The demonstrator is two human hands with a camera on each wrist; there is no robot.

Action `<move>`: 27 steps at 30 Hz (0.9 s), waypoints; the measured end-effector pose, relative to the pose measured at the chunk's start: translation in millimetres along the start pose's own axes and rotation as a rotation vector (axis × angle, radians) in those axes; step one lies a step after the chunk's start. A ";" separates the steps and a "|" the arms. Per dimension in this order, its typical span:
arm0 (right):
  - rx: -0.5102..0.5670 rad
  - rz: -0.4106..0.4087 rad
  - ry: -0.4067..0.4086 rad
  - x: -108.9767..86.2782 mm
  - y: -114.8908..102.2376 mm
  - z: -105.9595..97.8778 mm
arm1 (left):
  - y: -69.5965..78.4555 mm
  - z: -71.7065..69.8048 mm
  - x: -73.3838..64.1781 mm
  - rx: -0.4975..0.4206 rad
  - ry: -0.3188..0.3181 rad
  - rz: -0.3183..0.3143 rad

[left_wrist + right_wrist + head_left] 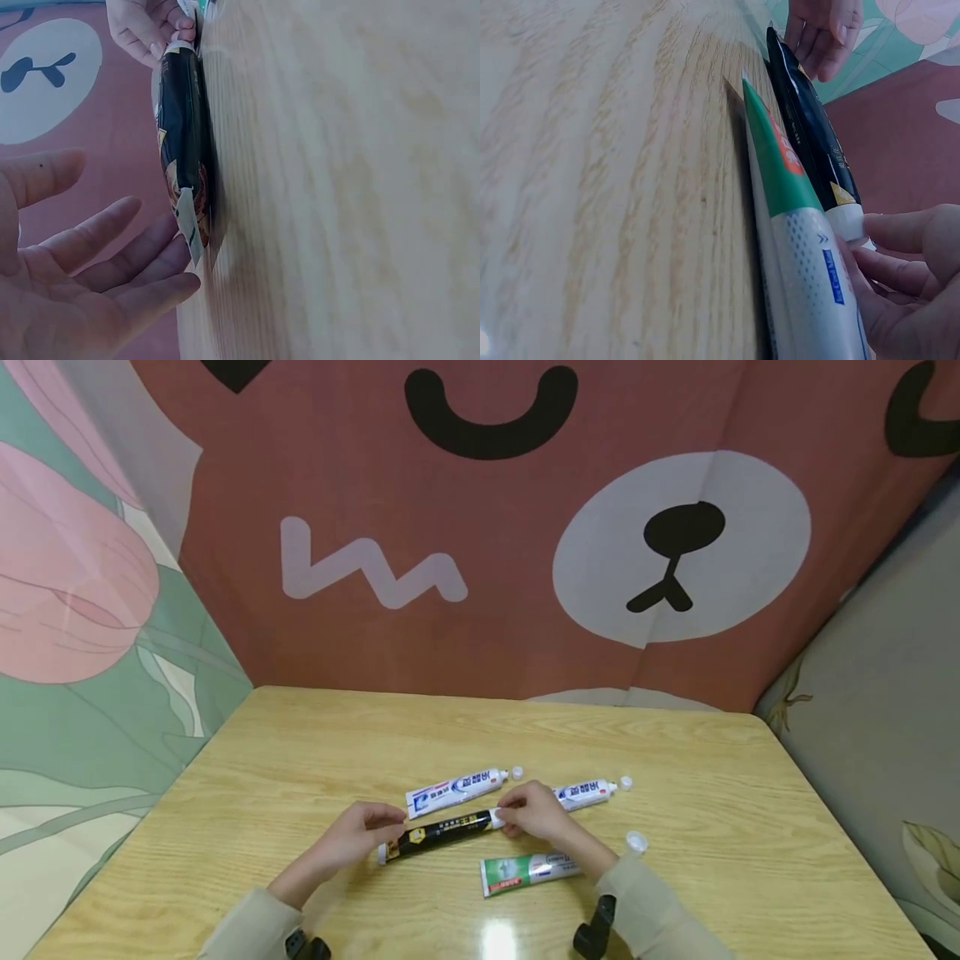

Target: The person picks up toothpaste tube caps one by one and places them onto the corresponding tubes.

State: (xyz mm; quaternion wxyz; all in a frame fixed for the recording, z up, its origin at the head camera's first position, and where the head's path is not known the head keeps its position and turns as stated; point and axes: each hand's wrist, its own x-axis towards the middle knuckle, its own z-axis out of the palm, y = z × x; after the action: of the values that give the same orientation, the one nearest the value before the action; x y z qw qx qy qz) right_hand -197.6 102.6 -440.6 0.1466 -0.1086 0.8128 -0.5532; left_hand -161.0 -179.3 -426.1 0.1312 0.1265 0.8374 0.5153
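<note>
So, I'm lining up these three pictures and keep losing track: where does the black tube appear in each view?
Head: the black tube lies low, just left of centre.
Left wrist: left of centre, stretching down from near the top.
Right wrist: right of centre, beside the green-and-white tube.
Shared landmark: its white cap, at the right fingers.

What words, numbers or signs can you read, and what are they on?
"»", seemingly a double arrow: green-and-white tube. Its other writing is too blurred.
Black tube: writing too small to read.
Left white tube: blue writing, too small.
Right white tube: blue writing, too small.
</note>
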 end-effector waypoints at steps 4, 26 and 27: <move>0.019 0.002 0.012 1.1 -2.2 -4.1 | 0.8 -0.8 6.6 -0.013 0.049 -0.023; -0.062 0.000 0.089 18.7 -5.0 -36.9 | -5.0 -18.1 67.1 -0.083 0.042 -0.165; -0.061 -0.001 0.089 18.7 -4.9 -37.8 | -5.4 -19.3 69.3 -0.075 0.029 -0.160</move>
State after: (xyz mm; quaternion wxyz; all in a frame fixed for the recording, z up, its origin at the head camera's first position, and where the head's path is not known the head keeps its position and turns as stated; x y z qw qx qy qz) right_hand -228.6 127.3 -425.2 0.1066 -0.0886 0.8350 -0.5325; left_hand -232.9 -173.6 -428.7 0.1643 0.0468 0.8269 0.5358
